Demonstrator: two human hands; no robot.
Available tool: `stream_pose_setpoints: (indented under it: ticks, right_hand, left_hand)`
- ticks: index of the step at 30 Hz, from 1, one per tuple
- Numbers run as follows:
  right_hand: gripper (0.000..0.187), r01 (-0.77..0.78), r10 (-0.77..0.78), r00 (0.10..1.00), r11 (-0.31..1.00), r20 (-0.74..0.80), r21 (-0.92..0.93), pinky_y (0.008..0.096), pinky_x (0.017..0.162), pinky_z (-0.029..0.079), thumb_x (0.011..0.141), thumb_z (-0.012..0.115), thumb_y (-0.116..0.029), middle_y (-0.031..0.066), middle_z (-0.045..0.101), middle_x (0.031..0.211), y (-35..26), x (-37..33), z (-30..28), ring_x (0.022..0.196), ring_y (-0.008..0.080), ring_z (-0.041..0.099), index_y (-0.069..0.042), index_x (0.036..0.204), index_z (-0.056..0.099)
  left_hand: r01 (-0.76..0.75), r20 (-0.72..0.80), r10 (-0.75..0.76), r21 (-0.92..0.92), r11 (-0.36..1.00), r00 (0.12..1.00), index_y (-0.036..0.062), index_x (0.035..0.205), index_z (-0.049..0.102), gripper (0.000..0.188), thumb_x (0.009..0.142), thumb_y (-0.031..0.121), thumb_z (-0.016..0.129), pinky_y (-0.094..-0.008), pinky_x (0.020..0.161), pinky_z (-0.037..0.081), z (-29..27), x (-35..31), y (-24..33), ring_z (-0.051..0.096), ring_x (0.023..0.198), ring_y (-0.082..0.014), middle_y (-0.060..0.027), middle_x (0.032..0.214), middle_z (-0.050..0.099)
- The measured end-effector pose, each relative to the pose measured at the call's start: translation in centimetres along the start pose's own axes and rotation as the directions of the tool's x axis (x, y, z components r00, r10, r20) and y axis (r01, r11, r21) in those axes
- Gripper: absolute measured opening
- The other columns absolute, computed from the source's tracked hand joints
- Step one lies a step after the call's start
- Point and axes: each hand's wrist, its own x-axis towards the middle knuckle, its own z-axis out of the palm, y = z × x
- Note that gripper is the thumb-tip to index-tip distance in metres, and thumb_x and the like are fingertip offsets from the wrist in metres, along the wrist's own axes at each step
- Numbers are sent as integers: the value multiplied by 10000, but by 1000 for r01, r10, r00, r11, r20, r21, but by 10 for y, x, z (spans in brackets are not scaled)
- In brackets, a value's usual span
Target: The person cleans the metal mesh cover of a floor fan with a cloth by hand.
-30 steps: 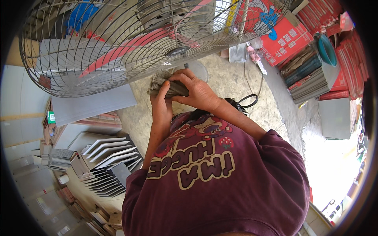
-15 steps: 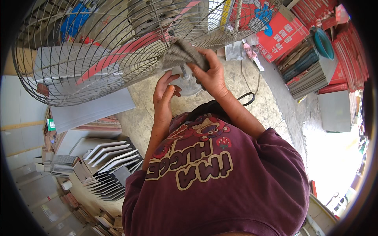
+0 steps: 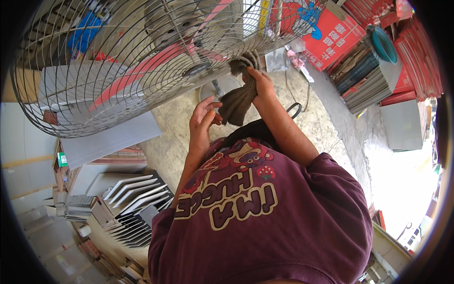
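Note:
A crumpled, dark grey-brown cloth [image 3: 239,100] hangs in folds from my right hand [image 3: 264,90]. My right thumb and fingers are closed on its upper part, which lies close to the lower right of the fan's wire guard; I cannot tell whether they touch. My left hand [image 3: 202,124] is raised to the left of the cloth. Its fingers are bent and apart, with nothing in them, and the fingertips are close to the cloth's lower edge. In front of both hands spreads a large fan [image 3: 197,69] with a black wire guard and pink blades.
Beneath the fan is its round grey base [image 3: 208,90] on the concrete floor. A grey panel [image 3: 113,138] lies to the left, above a rack of upright panels [image 3: 135,201]. Red cartons [image 3: 333,38], stacked sheets and a teal basin [image 3: 384,45] stand at the right.
My right hand has moved right and slightly down with the cloth, which now hangs downward instead of spreading toward the left. My left hand has shifted slightly. The view has shifted a little.

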Motion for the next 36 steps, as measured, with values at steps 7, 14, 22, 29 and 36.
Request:
stream_pose_setpoints:
  ticks: [7, 14, 22, 29, 36]
  right_hand:
    - [264, 218, -211, 952, 976, 222, -9, 297, 599, 493, 792, 668, -107, 49, 613, 868, -40, -48, 31, 721, 152, 583, -51, 1020, 548]
    - [306, 479, -334, 826, 840, 455, -253, 232, 635, 479, 771, 699, -81, 39, 624, 855, -91, -63, 39, 706, 109, 589, -17, 1033, 553]
    - [337, 582, -263, 762, 680, 592, -447, 216, 678, 481, 785, 685, -61, 11, 620, 884, -109, -13, 7, 758, 78, 582, -40, 1095, 556]
    - [355, 277, -176, 951, 850, 254, -448, 237, 637, 488, 759, 679, -64, 73, 623, 865, -70, 43, -49, 709, 138, 599, 18, 1078, 548]
    - [298, 219, -168, 967, 932, 189, -288, 244, 697, 471, 794, 658, -106, 60, 605, 914, -56, 27, -56, 775, 130, 579, 12, 1046, 553]
  left_hand:
    - [6, 33, -6, -1, 1000, 999, -5, 1277, 420, 446, 882, 189, 495, -262, 717, 413, 1, 2, -2, 527, 766, -130, -142, 1117, 558]
    - [50, 47, -50, 2, 999, 998, 4, 1273, 429, 443, 876, 186, 507, -262, 718, 411, 3, 3, -5, 525, 764, -122, -138, 1088, 575]
    - [88, 65, -90, 24, 996, 994, 12, 1250, 447, 421, 876, 195, 508, -259, 720, 416, 3, 0, -9, 528, 751, -119, -127, 1054, 585]
    - [119, 57, -122, 59, 991, 991, 6, 1249, 444, 398, 887, 166, 483, -249, 705, 423, 0, -2, -11, 525, 753, -119, -123, 1044, 584]
    - [135, 65, -139, 62, 989, 988, -3, 1249, 437, 387, 891, 140, 465, -249, 704, 426, -1, -1, -14, 519, 751, -115, -125, 1043, 581]
